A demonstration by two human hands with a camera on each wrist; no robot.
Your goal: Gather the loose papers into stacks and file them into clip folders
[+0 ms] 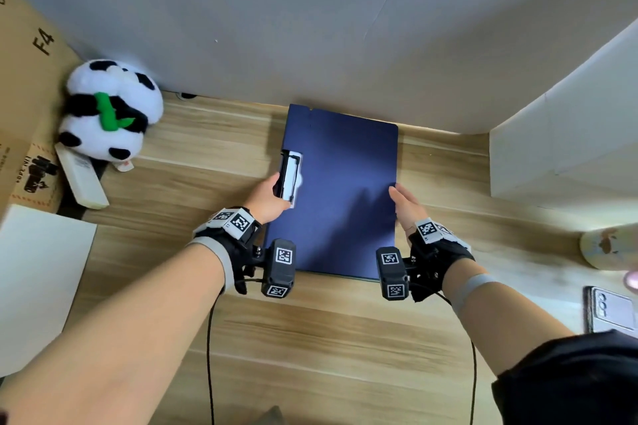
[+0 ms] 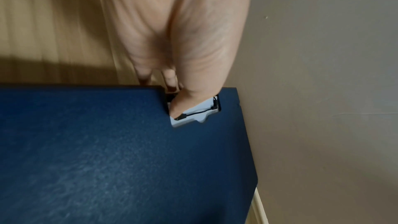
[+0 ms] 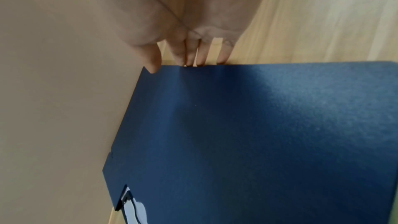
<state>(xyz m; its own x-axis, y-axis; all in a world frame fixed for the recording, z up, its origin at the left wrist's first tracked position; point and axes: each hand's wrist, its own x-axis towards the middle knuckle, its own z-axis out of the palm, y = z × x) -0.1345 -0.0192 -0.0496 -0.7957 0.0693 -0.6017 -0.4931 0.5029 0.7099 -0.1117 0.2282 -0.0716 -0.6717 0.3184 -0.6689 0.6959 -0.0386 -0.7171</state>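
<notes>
Blue clip folder point(image 1: 340, 190) closed, flat on desk point(image 1: 310, 338) near back wall; no papers visible inside it. Left hand point(image 1: 267, 198) pinches white clip point(image 1: 291, 179) at folder's left edge, thumb on top. Right hand point(image 1: 407, 205) grips right edge, fingers under, thumb over. White sheets point(image 1: 38, 283) lie well apart at left, likely unfiled; filing judged early

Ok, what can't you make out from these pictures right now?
- Papers inside the blue folder: hidden by its closed cover, every view.
- Right hand fingers: ends hidden under the folder's edge; grip unclear.
- Left hand at the clip: fingers hidden behind the folder.
- Phone: cut off, head view.
</notes>
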